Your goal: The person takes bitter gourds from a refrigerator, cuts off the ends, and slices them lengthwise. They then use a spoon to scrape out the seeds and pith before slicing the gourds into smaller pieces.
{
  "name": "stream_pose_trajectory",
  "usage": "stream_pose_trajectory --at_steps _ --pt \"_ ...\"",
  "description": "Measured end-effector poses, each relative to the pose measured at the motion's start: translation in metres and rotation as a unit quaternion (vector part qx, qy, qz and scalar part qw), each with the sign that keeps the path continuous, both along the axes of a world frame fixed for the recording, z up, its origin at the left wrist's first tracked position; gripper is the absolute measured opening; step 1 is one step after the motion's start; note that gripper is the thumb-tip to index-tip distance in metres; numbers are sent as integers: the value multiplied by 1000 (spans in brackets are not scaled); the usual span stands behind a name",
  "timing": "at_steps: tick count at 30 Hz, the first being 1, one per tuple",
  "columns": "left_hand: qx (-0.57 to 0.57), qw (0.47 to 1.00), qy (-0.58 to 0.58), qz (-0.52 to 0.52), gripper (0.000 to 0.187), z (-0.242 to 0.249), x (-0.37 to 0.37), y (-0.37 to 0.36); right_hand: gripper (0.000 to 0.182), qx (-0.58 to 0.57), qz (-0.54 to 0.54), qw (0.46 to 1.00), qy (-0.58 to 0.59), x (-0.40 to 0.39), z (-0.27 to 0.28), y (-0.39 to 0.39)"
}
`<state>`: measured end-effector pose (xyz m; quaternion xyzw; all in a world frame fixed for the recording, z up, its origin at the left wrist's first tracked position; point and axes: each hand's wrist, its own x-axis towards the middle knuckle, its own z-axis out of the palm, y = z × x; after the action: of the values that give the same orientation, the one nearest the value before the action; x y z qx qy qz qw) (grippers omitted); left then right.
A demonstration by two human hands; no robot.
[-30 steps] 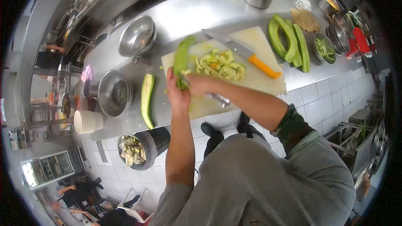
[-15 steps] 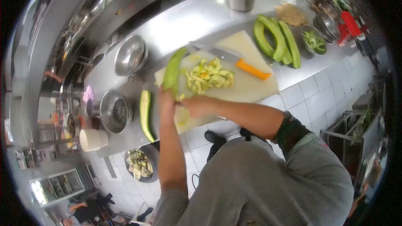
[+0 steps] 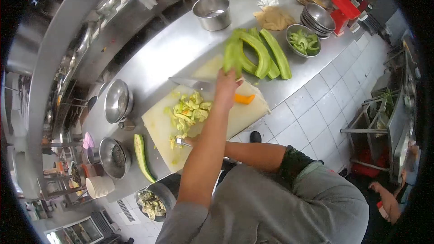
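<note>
My left hand [image 3: 227, 81] is closed on the near end of a hollowed green gourd half [image 3: 233, 54], blurred by motion. This half is beside and partly over other hollowed gourd halves [image 3: 276, 54] on the steel table. Low over the near edge of the white cutting board [image 3: 239, 119], my right hand [image 3: 194, 141] grips a small metal tool [image 3: 181, 141]; my left forearm partly hides it. Scooped pale pulp [image 3: 190, 108] is heaped on the board. A knife with an orange handle [image 3: 244, 99] lies there, its blade passing behind my left hand.
One uncut-looking gourd piece [image 3: 142, 158] lies left of the board. Steel bowls [image 3: 116, 101] stand on the left, beside stacked paper cups [image 3: 99, 186]. A steel pot [image 3: 211, 12], a bowl of green slices [image 3: 304, 40] and a red device [image 3: 344, 11] are farther off. A bin of scraps [image 3: 153, 205] stands below.
My left hand has carried the gourd half from the board's left side across to the other hollowed halves. My right hand remains near the board's front edge. The view has turned.
</note>
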<state>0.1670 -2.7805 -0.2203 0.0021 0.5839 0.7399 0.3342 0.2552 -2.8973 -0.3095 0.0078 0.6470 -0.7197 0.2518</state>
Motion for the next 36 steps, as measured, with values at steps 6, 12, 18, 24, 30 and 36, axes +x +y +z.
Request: stream_pose_trajectory --at_steps 6,12,18,24,30,36 --pt "-263 880 394 18 58 63 15 -145 36 310 184 894 265 -21 -18 -26" --pt "-671 653 311 166 63 -21 33 -480 34 326 148 923 142 -27 85 -5" --pt "-609 726 259 187 49 -87 17 -513 23 328 239 903 142 -51 81 -58" --pt "-348 907 155 182 34 25 45 -447 29 440 248 854 124 -67 74 -55" --pt "-351 880 292 129 50 -20 18 -362 33 462 153 850 203 -95 129 -28" --pt "-394 840 367 71 63 -34 5 -346 50 446 286 840 116 -114 147 -69"
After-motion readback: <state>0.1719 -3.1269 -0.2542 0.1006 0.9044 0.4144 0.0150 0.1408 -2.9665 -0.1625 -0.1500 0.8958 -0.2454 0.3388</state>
